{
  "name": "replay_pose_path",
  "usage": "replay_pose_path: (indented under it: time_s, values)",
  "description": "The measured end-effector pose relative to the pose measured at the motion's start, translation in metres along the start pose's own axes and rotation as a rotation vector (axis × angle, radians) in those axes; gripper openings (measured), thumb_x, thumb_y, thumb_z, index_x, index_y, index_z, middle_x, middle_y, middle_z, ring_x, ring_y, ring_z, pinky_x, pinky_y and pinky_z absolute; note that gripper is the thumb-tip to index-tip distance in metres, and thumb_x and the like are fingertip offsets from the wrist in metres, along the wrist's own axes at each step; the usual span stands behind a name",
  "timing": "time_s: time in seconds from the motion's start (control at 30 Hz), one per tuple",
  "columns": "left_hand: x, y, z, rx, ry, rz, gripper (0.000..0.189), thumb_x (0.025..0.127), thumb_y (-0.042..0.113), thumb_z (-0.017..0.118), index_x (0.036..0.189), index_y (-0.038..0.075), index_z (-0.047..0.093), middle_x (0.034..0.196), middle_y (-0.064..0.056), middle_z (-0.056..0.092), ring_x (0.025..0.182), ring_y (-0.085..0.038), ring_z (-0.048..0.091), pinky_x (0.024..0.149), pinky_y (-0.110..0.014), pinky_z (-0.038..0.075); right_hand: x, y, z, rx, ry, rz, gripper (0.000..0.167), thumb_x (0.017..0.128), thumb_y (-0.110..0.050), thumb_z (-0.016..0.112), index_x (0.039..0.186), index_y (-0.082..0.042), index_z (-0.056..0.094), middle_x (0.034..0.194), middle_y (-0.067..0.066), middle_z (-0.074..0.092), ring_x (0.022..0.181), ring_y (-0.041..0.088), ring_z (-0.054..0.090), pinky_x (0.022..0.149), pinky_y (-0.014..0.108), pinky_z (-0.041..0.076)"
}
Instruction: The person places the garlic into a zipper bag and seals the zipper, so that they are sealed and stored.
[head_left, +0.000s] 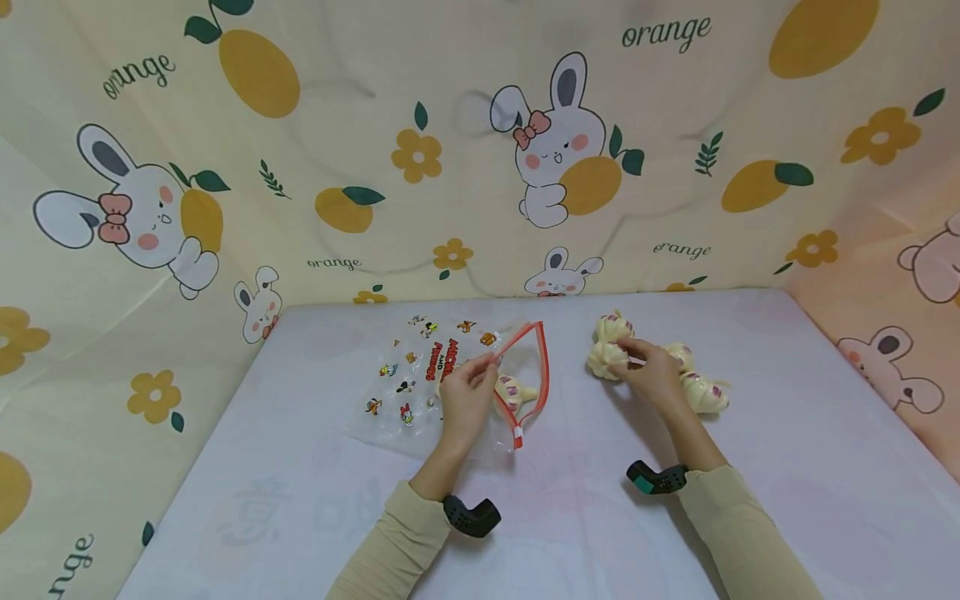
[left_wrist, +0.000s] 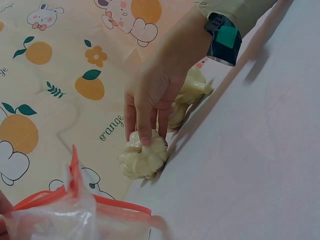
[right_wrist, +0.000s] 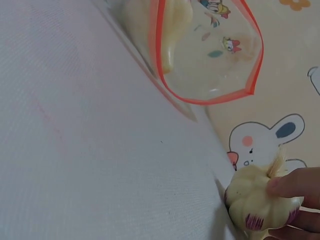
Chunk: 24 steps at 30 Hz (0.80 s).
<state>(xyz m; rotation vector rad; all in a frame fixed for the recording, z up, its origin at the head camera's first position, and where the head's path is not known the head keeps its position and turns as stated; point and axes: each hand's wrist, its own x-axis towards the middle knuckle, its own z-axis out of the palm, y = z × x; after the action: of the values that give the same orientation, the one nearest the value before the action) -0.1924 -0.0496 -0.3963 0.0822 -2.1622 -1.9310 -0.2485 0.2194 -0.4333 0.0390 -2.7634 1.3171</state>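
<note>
From where I stand, the person's left hand has a narrow pinch, thumb against fingers, on the edge of a clear bag lying on the white table. The bag's red rim is spread into a loop facing the right hand, with a small white slider at its near corner. One garlic bulb sits just inside that mouth, its stem pointing outward. The right hand, well apart from the bag, holds a second bulb between thumb and fingertips; I cannot tell whether it is lifted off the table. A third bulb lies just beyond the held one, and two more, a fourth bulb and a fifth bulb, lie close together to the right of that hand. Both arms wear beige sleeves with a black camera at each wrist, and a cream cloth printed with rabbits and oranges hangs behind.
</note>
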Motion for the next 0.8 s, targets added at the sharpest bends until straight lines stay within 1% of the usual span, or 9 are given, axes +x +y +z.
replay_pose_path:
  time_s: [0.1, 0.13, 0.23, 0.37, 0.8]
  values:
    - [0.005, -0.013, 0.003, -0.006, 0.015, 0.036, 0.024, 0.089, -0.003, 0.059, 0.111, -0.011, 0.066, 0.110, -0.030, 0.069, 0.103, -0.041, 0.069, 0.083, -0.023, 0.061, -0.001, 0.000, 0.000, -0.012, -0.005, 0.007, 0.052, 0.089, -0.008, 0.065, 0.134, 0.009, 0.048, 0.137, 0.032, 0.051, 0.116, 0.046, 0.060, 0.094, 0.046, 0.058]
    - [0.007, -0.018, 0.004, -0.013, 0.017, 0.034, 0.024, 0.089, -0.002, 0.059, 0.111, -0.010, 0.066, 0.110, -0.029, 0.069, 0.103, -0.041, 0.069, 0.083, -0.023, 0.061, -0.001, 0.000, 0.000, -0.012, -0.006, 0.008, 0.052, 0.089, -0.008, 0.065, 0.135, 0.009, 0.048, 0.138, 0.032, 0.051, 0.117, 0.046, 0.059, 0.094, 0.046, 0.058]
    - [0.009, -0.023, 0.004, -0.023, 0.014, 0.033, 0.024, 0.090, 0.000, 0.060, 0.112, -0.007, 0.067, 0.110, -0.027, 0.070, 0.103, -0.038, 0.070, 0.083, -0.021, 0.061, -0.001, 0.000, 0.000, -0.005, -0.008, 0.012, 0.052, 0.089, -0.007, 0.065, 0.135, 0.009, 0.047, 0.138, 0.032, 0.050, 0.118, 0.046, 0.059, 0.097, 0.048, 0.056]
    - [0.009, -0.024, 0.003, -0.033, 0.002, 0.027, 0.025, 0.090, 0.002, 0.061, 0.113, -0.004, 0.068, 0.111, -0.024, 0.070, 0.105, -0.037, 0.070, 0.083, -0.019, 0.060, -0.001, -0.001, 0.000, -0.002, -0.006, 0.011, 0.051, 0.089, -0.007, 0.065, 0.135, 0.009, 0.048, 0.137, 0.032, 0.051, 0.117, 0.046, 0.059, 0.097, 0.049, 0.056]
    - [0.010, -0.025, 0.003, -0.034, -0.003, 0.018, 0.026, 0.090, 0.001, 0.060, 0.114, -0.005, 0.067, 0.113, -0.025, 0.070, 0.106, -0.036, 0.069, 0.084, -0.017, 0.059, 0.000, -0.001, -0.001, -0.005, -0.008, 0.019, 0.051, 0.089, -0.007, 0.065, 0.134, 0.009, 0.048, 0.138, 0.032, 0.050, 0.118, 0.045, 0.058, 0.100, 0.049, 0.054]
